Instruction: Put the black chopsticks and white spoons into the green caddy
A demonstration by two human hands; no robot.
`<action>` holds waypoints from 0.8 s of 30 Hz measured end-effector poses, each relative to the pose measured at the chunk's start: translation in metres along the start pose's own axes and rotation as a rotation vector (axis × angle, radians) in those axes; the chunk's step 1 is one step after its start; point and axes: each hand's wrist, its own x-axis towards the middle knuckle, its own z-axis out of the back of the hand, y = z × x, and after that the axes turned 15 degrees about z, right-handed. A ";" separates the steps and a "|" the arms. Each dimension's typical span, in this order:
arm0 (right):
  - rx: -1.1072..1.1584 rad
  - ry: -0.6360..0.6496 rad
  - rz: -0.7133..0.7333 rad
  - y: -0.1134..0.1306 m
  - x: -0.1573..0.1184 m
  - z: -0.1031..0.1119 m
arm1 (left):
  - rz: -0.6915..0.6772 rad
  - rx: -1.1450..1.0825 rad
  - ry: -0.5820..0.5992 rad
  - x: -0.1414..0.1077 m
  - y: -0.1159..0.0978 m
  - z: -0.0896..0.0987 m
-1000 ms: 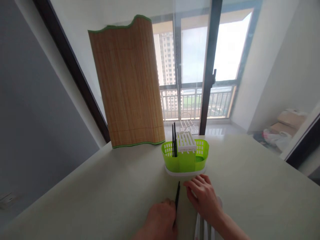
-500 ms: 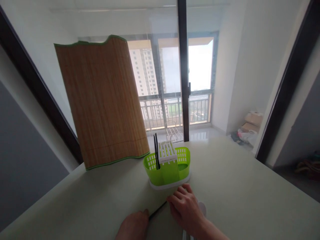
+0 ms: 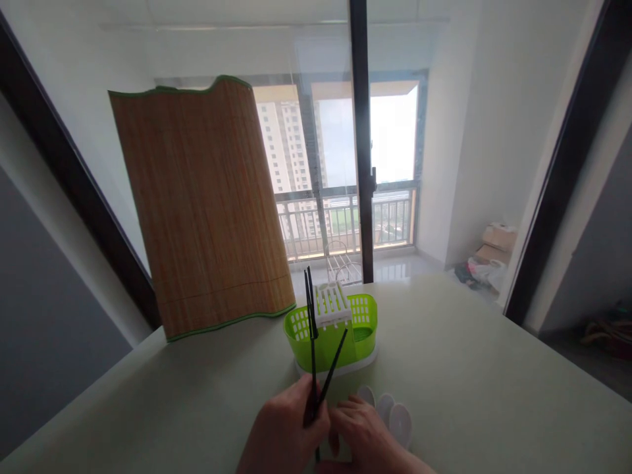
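Observation:
Two black chopsticks stand up from my left hand, whose fingers are wrapped round them. Their upper ends cross in front of a lime-green basket with a white base and a white slatted holder. More black sticks stand in the basket's left part. My right hand is close beside the left one, low on the table, with its fingers bent; what they hold, if anything, is hidden. White spoons show their round bowls just right of my right hand.
A brown bamboo mat with green edging stands upright at the back left of the pale table. Behind the table is a glass door with a dark frame. Boxes and bags lie on the floor beyond, at the right.
My left hand has moved up and right and now holds two chopsticks upright. The right hand has shifted slightly down, and more of the white spoons shows.

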 end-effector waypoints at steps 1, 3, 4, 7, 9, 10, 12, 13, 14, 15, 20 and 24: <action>0.009 -0.016 0.000 -0.001 0.000 -0.002 | -0.021 -0.067 -0.016 0.000 -0.006 -0.002; 0.015 -0.068 -0.011 -0.001 0.000 -0.003 | -0.070 -0.184 -0.049 0.001 -0.014 -0.007; 0.013 -0.094 -0.017 0.000 0.001 -0.001 | -0.094 -0.228 -0.065 0.001 -0.017 -0.010; 0.018 -0.132 -0.028 0.002 0.003 0.007 | -0.138 -0.307 -0.101 0.002 -0.017 -0.014; 0.050 -0.139 -0.019 0.003 0.004 0.010 | -0.135 -0.352 -0.082 0.002 -0.014 -0.015; 0.067 -0.135 -0.015 0.003 0.004 0.010 | -0.119 -0.375 -0.068 0.003 -0.012 -0.014; 0.085 -0.112 -0.011 0.001 0.003 0.006 | -0.065 -0.425 -0.015 0.004 -0.007 -0.014; 0.080 -0.097 -0.012 -0.001 0.002 0.003 | -0.037 -0.456 0.019 0.004 -0.005 -0.014; 0.065 -0.081 -0.020 -0.004 0.000 0.000 | -0.016 -0.493 0.060 0.004 -0.003 -0.014; 0.046 -0.064 -0.029 -0.006 -0.001 -0.003 | -0.003 -0.532 0.101 0.005 0.000 -0.015; 0.059 0.000 -0.023 -0.009 -0.004 -0.008 | -0.013 -0.630 0.247 0.004 0.009 -0.018; 0.156 0.012 0.045 -0.007 -0.005 -0.007 | -0.070 -0.572 0.291 0.002 0.011 -0.016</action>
